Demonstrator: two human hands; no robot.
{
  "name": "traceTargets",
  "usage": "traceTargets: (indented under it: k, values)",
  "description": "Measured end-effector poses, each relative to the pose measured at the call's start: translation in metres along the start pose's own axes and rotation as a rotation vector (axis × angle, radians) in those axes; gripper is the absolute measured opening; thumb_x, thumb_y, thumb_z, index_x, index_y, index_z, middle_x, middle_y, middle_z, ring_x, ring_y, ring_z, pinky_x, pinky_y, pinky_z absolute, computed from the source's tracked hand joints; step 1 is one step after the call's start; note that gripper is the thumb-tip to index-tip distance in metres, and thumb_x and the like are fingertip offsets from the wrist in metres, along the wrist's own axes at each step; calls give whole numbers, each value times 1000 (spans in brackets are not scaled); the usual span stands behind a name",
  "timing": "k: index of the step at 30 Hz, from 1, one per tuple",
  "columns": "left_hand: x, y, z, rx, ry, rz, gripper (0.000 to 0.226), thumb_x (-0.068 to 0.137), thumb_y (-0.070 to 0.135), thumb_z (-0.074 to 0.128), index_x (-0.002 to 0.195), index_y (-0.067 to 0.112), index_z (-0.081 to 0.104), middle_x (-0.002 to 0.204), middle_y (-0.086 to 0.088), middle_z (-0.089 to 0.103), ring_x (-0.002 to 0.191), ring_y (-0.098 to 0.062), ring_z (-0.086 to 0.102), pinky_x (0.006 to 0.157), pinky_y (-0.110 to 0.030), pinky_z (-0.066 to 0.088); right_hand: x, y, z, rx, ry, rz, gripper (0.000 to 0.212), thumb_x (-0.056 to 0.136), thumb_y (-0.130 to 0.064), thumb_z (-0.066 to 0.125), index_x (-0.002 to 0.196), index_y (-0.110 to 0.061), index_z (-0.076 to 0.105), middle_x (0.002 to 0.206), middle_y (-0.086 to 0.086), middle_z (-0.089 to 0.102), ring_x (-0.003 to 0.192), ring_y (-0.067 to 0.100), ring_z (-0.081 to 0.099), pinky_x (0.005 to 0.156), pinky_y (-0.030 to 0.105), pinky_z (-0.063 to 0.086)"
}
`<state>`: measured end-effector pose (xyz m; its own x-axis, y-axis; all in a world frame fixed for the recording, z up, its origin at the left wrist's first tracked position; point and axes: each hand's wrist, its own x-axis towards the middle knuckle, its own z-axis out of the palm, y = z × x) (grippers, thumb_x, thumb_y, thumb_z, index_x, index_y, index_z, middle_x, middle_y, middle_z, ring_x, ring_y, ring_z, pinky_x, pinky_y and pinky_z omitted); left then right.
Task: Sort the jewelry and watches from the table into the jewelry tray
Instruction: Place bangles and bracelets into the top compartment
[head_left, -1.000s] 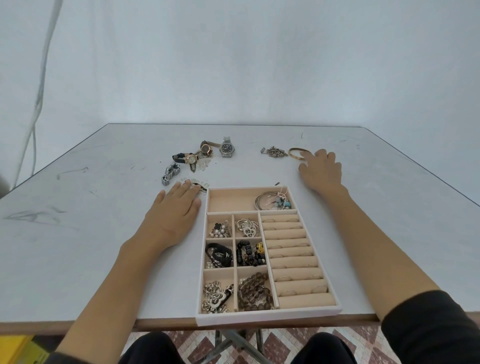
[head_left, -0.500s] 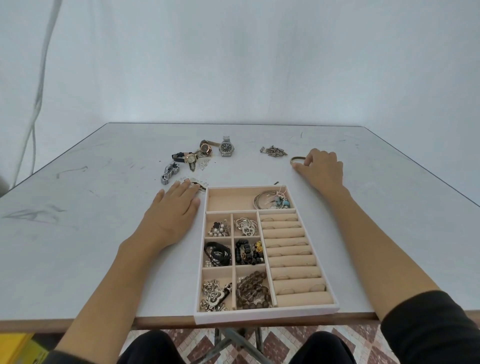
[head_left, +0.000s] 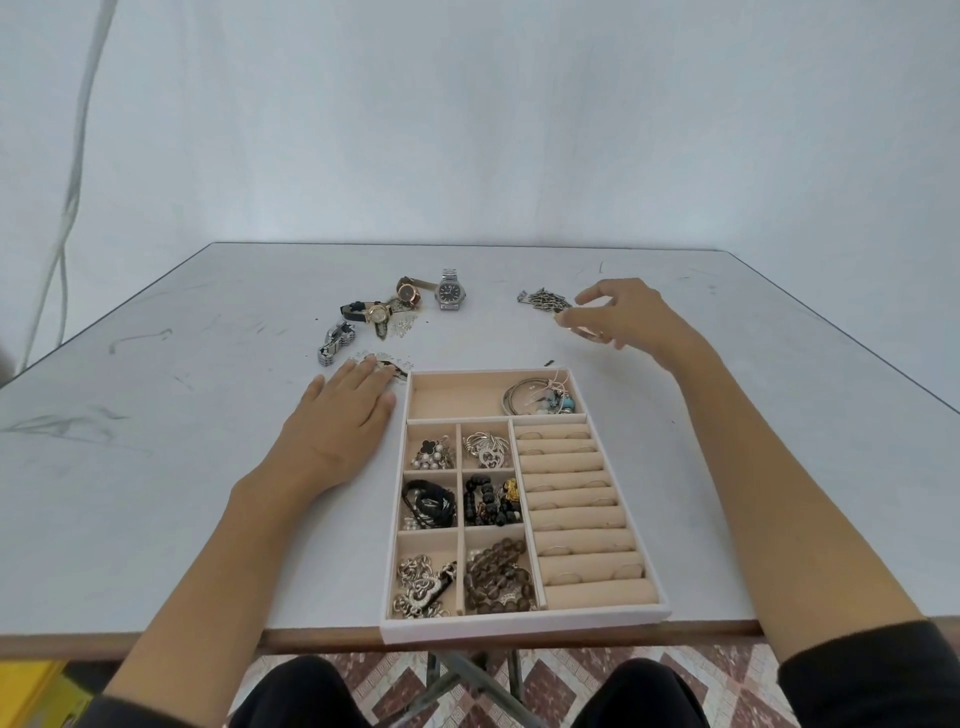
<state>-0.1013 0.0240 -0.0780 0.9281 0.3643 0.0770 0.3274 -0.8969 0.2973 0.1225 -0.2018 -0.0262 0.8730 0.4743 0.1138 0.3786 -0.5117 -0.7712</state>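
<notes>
The step in hand is a pick-up at the far right of the tabletop (head_left: 156, 467). The right hand (head_left: 626, 317) hovers just above the surface with thumb and fingers curled, pinching what looks like a thin gold bangle (head_left: 590, 334), most of it hidden by the fingers. The left hand (head_left: 340, 418) lies flat and relaxed just left of the jewelry tray (head_left: 519, 626), holding nothing. Its fingertips touch a sparkly bracelet (head_left: 387, 364).

The next move, as I judge it, is to carry the bangle back to the tray's wide top compartment, where the silver bangles (head_left: 524, 397) already lie. The empty left half of that compartment gives the easiest drop.

Still loose on the tabletop:
- Three watches with dials showing: a steel watch (head_left: 450, 292), a brown-strap watch (head_left: 410, 291) and a black-strap watch (head_left: 375, 312).
- One silver link band (head_left: 335, 344), whose dial I cannot see.
- One dark chain piece (head_left: 543, 300), just beside the right hand.
- Two sparkly pieces: the bracelet under the left fingertips and a small cluster (head_left: 406, 326) by the watches.

In the tray, all six small square compartments hold jewelry. The ring rolls on the right carry a few thin rings, too small to count.
</notes>
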Motion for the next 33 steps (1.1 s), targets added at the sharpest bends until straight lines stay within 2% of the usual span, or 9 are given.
traceTargets:
  k: [2,5,10,14,17,20,28,33]
  values:
    - [0,0,0,0,0,0,48,104,31,20,151,23,21,160,3,10,148,-14,4,119,-35,0,-7,-13,1,-41,-117,-20,39,69,-51,77,95,-23,68,84,4,65,72,19,59,64,28,45]
    - [1,0,0,-1,-1,-2,48,104,31,20,151,23,21,160,4,10,148,-13,3,119,-34,0,-18,-33,7,-132,-270,-78,37,72,-50,76,93,-20,72,74,3,64,69,16,56,62,28,44]
    - [0,-1,1,-13,4,4,48,104,32,20,151,23,21,160,4,11,148,-13,3,119,-34,-1,-35,-56,8,-233,-406,-153,35,74,-48,75,93,-19,69,76,4,63,60,11,53,59,27,41]
    - [0,-2,1,-11,5,5,48,104,32,21,151,23,21,160,4,11,148,-12,3,119,-35,0,-42,-65,10,-301,-454,-195,36,73,-46,77,96,-19,68,91,12,68,65,15,58,57,27,41]
    - [1,-1,1,-8,4,3,48,104,32,21,151,23,21,160,4,11,148,-12,3,119,-35,0,-44,-66,11,-392,-474,-214,37,72,-50,76,95,-23,67,97,7,68,77,17,67,71,28,47]
    - [2,-2,2,-10,10,3,48,104,32,21,151,23,22,160,3,12,148,-13,4,119,-35,0,-47,-67,10,-447,-490,-202,38,70,-52,76,96,-26,67,100,1,66,85,13,63,76,27,45]
    - [1,-3,2,-6,4,11,49,104,33,20,151,22,20,160,3,11,148,-13,4,119,-35,0,-49,-71,10,-524,-505,-229,38,69,-41,81,101,-27,66,105,-3,63,81,5,55,65,22,41]
    - [2,-4,2,12,2,7,49,104,33,20,152,23,19,161,3,10,148,-12,3,119,-35,0,-48,-70,10,-534,-520,-215,43,67,-42,82,103,-28,64,105,-4,61,83,5,56,64,22,39]
